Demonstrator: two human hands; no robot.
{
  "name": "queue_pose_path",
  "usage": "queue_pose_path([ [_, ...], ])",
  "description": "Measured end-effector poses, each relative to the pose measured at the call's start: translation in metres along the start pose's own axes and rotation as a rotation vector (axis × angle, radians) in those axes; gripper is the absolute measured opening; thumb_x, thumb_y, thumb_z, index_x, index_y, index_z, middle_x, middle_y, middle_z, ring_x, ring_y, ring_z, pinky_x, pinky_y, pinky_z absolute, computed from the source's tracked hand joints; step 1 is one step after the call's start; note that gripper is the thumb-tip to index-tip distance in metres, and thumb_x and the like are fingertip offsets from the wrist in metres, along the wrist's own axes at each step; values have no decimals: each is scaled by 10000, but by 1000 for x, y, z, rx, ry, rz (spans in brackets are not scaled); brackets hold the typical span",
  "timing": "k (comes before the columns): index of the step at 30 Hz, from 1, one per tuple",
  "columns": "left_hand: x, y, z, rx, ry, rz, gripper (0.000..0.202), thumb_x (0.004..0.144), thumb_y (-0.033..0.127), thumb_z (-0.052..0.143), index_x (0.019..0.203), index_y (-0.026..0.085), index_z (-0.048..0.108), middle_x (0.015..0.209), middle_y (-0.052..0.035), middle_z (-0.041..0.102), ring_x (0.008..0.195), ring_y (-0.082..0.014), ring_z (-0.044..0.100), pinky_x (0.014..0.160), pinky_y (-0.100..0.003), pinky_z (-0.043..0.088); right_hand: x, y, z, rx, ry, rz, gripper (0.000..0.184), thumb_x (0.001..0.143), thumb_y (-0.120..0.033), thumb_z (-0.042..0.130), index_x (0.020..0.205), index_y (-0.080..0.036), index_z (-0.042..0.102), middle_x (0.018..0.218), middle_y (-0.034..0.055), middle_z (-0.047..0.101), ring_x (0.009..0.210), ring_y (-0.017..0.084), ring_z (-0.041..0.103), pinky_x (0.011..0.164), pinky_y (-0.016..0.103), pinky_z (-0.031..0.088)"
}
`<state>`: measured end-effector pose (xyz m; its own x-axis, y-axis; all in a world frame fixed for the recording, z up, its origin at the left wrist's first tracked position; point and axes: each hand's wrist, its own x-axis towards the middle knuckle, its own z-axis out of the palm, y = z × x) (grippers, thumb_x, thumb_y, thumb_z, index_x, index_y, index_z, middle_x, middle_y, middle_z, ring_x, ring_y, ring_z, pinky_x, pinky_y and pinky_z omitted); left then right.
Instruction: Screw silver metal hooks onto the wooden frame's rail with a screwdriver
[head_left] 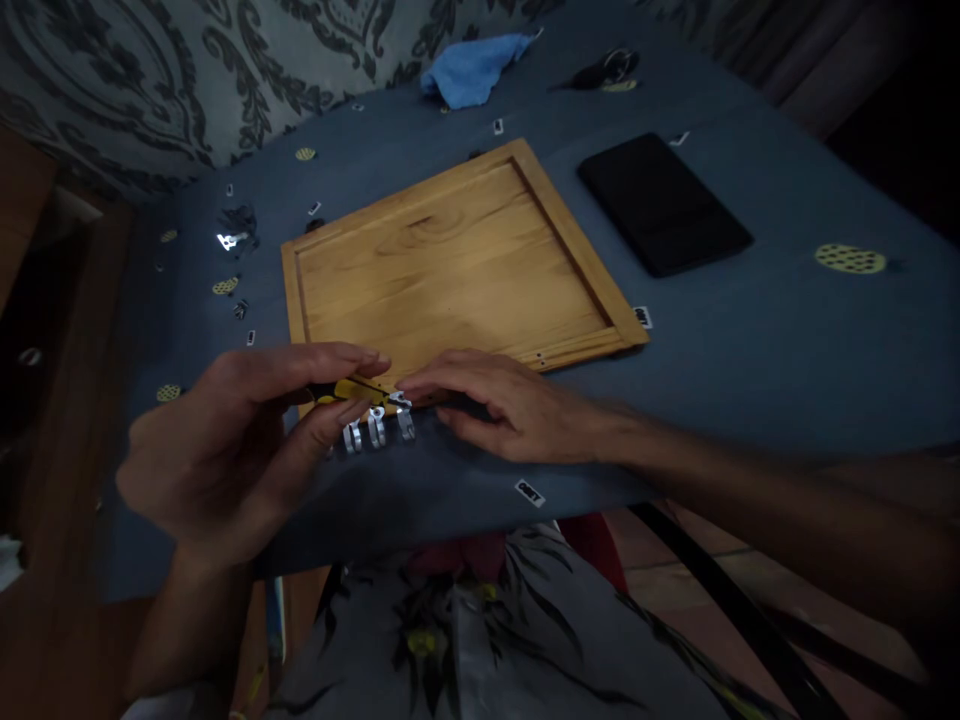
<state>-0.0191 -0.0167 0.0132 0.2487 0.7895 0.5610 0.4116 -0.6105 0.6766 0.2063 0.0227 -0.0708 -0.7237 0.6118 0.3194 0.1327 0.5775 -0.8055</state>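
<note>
My left hand [247,440] is closed around a small yellow and black screwdriver [352,389], pinched between thumb and fingers. The tool's tip points right, at a shiny metal hook [405,418] on the front edge of a framed wooden board [450,260]. More such hooks [376,427] line that edge beside it, partly behind my left hand. My right hand [502,405] lies over the same edge, fingers on top and thumb in front, gripping the board. Its index fingertip reaches the rightmost hook. What lies under its palm is hidden.
A dark tablet-like slab [664,205] lies right of the board. Behind are a blue cloth [476,70] and a dark object with a ring [604,70]. Loose metal pieces [236,235] lie at left on the patterned blue tablecloth [750,360].
</note>
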Motion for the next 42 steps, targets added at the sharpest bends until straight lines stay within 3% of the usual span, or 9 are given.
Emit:
queue_pose_path([
  [7, 8, -1, -9, 42, -142, 12, 379, 772, 68, 782, 1081, 286, 757, 1022, 37, 794, 878, -218, 775, 714, -355, 679, 0, 1, 0, 6, 1, -4, 374, 940, -107, 485, 1297, -187, 562, 1188, 105, 678, 1101, 220, 637, 951, 429, 528],
  [14, 12, -1, -13, 97, -159, -42, 148, 806, 270, 779, 952, 258, 793, 940, -44, 803, 783, -271, 780, 603, -373, 679, 0, 2, 1, -4, 6, -13, 373, 947, -115, 489, 1306, -186, 559, 1173, 100, 679, 1085, 214, 642, 946, 416, 529],
  [18, 18, 0, -17, 113, -311, 12, 271, 786, 136, 771, 1013, 283, 786, 1007, -4, 800, 797, -247, 785, 611, -337, 678, 0, 1, 1, -7, 13, -20, 368, 947, -119, 485, 1302, -176, 564, 1148, 104, 683, 1060, 215, 646, 935, 410, 531],
  [20, 22, -2, -17, 42, -301, 121, 311, 778, 108, 775, 1038, 278, 781, 1004, 10, 800, 770, -232, 783, 593, -320, 674, 0, 1, 1, -12, 15, -12, 368, 946, -123, 488, 1298, -200, 567, 1144, 96, 686, 1058, 214, 647, 935, 407, 530],
  [26, 25, -11, -17, -28, -356, 193, 264, 806, 85, 757, 1037, 209, 778, 1010, -47, 799, 817, -228, 784, 672, -301, 692, 0, 1, 0, -19, 8, -6, 358, 948, -136, 487, 1291, -196, 570, 1150, 95, 686, 1070, 220, 648, 932, 410, 535],
  [28, 24, -11, -18, -27, -327, 210, 236, 798, 114, 781, 1016, 204, 784, 979, -58, 801, 790, -226, 782, 655, -305, 697, 0, 1, 0, -15, 9, -10, 359, 951, -139, 484, 1298, -175, 568, 1145, 103, 684, 1065, 221, 649, 934, 411, 535],
  [31, 21, -8, -20, -34, -222, 107, 265, 771, 108, 802, 1012, 214, 785, 989, -39, 800, 817, -232, 778, 686, -349, 707, 0, 1, 0, -17, 0, -9, 374, 948, -127, 485, 1313, -158, 563, 1161, 111, 682, 1083, 220, 642, 949, 411, 526],
  [37, 11, 0, -17, 46, 151, -82, 149, 772, 297, 817, 910, 250, 787, 879, -21, 760, 803, -264, 749, 683, -509, 684, 0, 1, 1, -15, -1, -4, 395, 940, -112, 495, 1323, -187, 554, 1193, 99, 683, 1102, 214, 632, 960, 414, 516],
  [42, 7, -2, -11, -27, 83, -42, 214, 752, 156, 819, 940, 255, 791, 871, -12, 773, 791, -240, 765, 671, -430, 700, 0, 1, 1, -12, 2, 2, 396, 939, -112, 499, 1321, -196, 556, 1196, 96, 684, 1098, 209, 637, 959, 410, 521],
])
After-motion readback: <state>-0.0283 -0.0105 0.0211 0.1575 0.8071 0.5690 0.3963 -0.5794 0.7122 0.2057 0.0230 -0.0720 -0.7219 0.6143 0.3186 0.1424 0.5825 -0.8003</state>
